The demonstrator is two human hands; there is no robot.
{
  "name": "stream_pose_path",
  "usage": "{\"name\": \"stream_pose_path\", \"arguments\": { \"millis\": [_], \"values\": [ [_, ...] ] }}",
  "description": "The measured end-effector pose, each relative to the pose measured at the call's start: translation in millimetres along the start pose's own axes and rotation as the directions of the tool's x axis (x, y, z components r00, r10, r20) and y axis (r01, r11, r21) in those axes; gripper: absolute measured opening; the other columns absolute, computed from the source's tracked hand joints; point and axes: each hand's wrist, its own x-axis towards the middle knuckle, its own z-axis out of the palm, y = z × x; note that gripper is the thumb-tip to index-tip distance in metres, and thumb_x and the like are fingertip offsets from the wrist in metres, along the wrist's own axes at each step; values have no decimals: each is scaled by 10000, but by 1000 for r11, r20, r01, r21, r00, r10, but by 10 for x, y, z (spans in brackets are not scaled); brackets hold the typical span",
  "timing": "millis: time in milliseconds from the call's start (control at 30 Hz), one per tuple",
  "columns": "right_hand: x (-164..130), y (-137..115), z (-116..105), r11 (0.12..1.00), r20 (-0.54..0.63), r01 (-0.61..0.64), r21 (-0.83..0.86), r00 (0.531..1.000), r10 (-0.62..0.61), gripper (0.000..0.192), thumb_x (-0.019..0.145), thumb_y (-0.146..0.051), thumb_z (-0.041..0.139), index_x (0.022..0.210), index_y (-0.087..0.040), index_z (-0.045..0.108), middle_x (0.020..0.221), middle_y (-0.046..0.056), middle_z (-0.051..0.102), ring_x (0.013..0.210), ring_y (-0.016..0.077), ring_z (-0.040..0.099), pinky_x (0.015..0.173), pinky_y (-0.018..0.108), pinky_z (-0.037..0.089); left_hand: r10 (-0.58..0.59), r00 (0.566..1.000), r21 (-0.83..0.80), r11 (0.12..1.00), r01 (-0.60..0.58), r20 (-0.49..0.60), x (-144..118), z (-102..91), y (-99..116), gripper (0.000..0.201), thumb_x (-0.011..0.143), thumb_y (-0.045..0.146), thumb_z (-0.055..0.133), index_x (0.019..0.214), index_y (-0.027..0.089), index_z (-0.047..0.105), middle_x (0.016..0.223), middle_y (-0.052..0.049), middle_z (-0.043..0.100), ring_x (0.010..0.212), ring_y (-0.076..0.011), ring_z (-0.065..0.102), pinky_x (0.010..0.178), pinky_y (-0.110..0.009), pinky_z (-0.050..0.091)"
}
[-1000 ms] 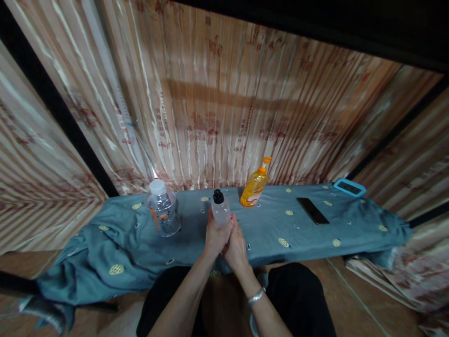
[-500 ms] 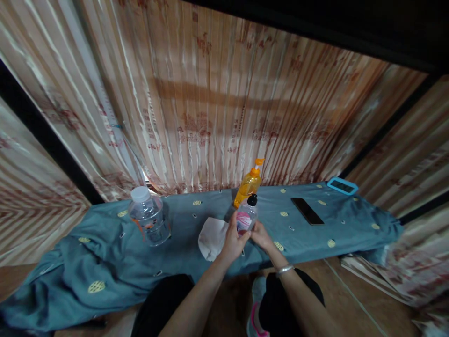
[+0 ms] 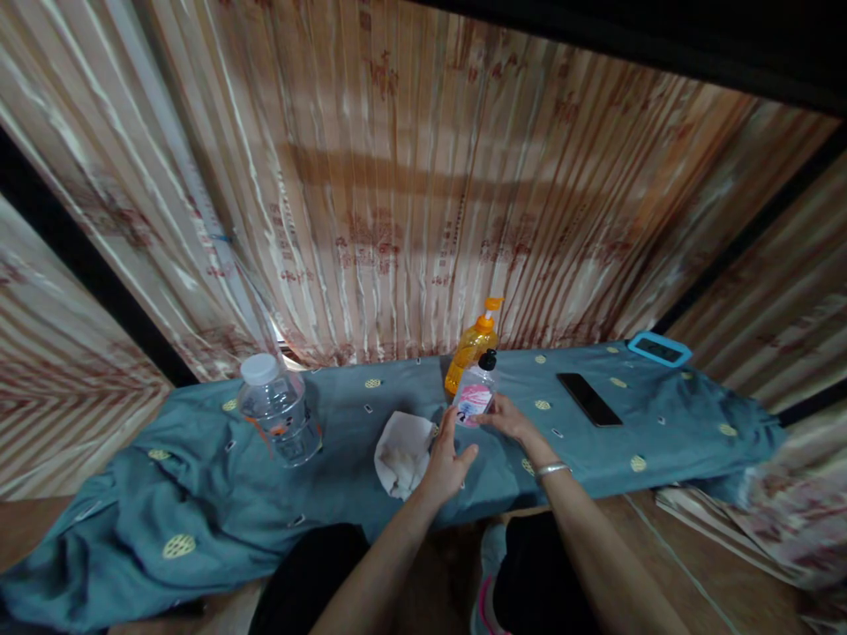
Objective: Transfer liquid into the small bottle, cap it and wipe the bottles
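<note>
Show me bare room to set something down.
The fabric is free between the white-capped bottle and crumpled white item, and between the right hand and phone. Crowded: the middle, where the left hand, black-capped bottle and orange pump bottle bunch.

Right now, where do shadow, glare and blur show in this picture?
Head view: a soft shadow band crosses the curtain; head view: a bright white patch shows near its foot, by the jar; head view: print on the pink-labelled bottle is too soft to read.
</note>
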Motion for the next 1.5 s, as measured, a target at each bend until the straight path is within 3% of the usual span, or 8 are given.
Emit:
{"name": "stream_pose_path", "arguments": {
  "millis": [433, 667, 867, 1067, 1167, 1300, 1400, 1500],
  "values": [
    [142, -8, -114, 993, 123, -73, -89, 989, 84, 357, 474, -255, 893, 766, -163, 709, 750, 58, 769, 708, 252, 706, 721, 395, 567, 14, 997, 46, 999, -11, -73, -61, -129, -23, 612, 759, 206, 652, 1357, 203, 523, 1521, -129, 488, 1436, -287, 425, 1244, -515, 244],
    [-1, 55, -70, 967, -13, -46, -252, 999, 44, 392, 561, -257, 831, 915, -174, 682, 903, 98, 787, 844, 286, 739, 790, 408, 570, 22, 992, 25, 1000, -19, -122, -118, -280, 6, 583, 759, 192, 662, 1332, 232, 561, 1492, -98, 525, 1430, -280, 431, 1237, -498, 268],
    [-553, 61, -41, 861, -206, -66, -504, 978, -46, 305, 749, -345, 713, 1005, -183, 678, 964, 195, 765, 948, 375, 725, 871, 505, 521, 31, 977, 92, 996, -12, -209, -268, -645, 126, 534, 772, 197, 649, 1302, 221, 597, 1438, -102, 579, 1377, -293, 496, 1196, -507, 348],
    [-1110, -133, 713, 801, -46, 170, -574, 970, -239, 386, 911, -398, 569, 1211, -169, 651, 1222, 177, 709, 1151, 316, 659, 1027, 455, 468, 267, 908, 378, 916, -135, -323, -574, -1293, 410, 427, 885, 335, 587, 1298, 229, 582, 1343, -106, 627, 1273, -272, 580, 1107, -477, 455],
    [-1176, -194, 1252, 722, 140, 365, -587, 925, -353, 549, 902, -392, 627, 1389, -153, 546, 1416, 199, 590, 1324, 329, 540, 1091, 494, 418, 449, 799, 573, 803, -165, -400, -710, -1628, 540, 474, 908, 383, 585, 1344, 205, 530, 1358, -135, 592, 1308, -281, 537, 1132, -496, 418],
    [-1090, -177, 1750, 701, 142, 245, -670, 969, -202, 916, 717, -444, 824, 1488, -121, 450, 1550, 280, 404, 1439, 460, 352, 1090, 626, 353, 608, 647, 729, 675, -115, -461, -818, -1974, 565, 728, 866, 442, 657, 1472, 169, 361, 1525, -197, 421, 1471, -343, 337, 1214, -571, 254],
    [-1012, -116, 1908, 762, 66, 171, -624, 984, -167, 718, 769, -266, 755, 1426, -90, 524, 1522, 306, 428, 1437, 465, 347, 1095, 668, 302, 539, 624, 686, 728, -8, -565, -794, -2140, 475, 975, 784, 470, 744, 1533, 134, 218, 1631, -230, 229, 1534, -390, 169, 1240, -595, 166],
    [-967, -49, 1931, 813, 30, 178, -555, 981, -194, 530, 793, -93, 596, 1323, -77, 618, 1464, 290, 507, 1415, 426, 394, 1098, 650, 312, 327, 648, 504, 858, 102, -688, -661, -2226, 368, 1167, 678, 444, 825, 1549, 107, 126, 1648, -249, 159, 1546, -393, 124, 1257, -562, 143]
  ]
}}
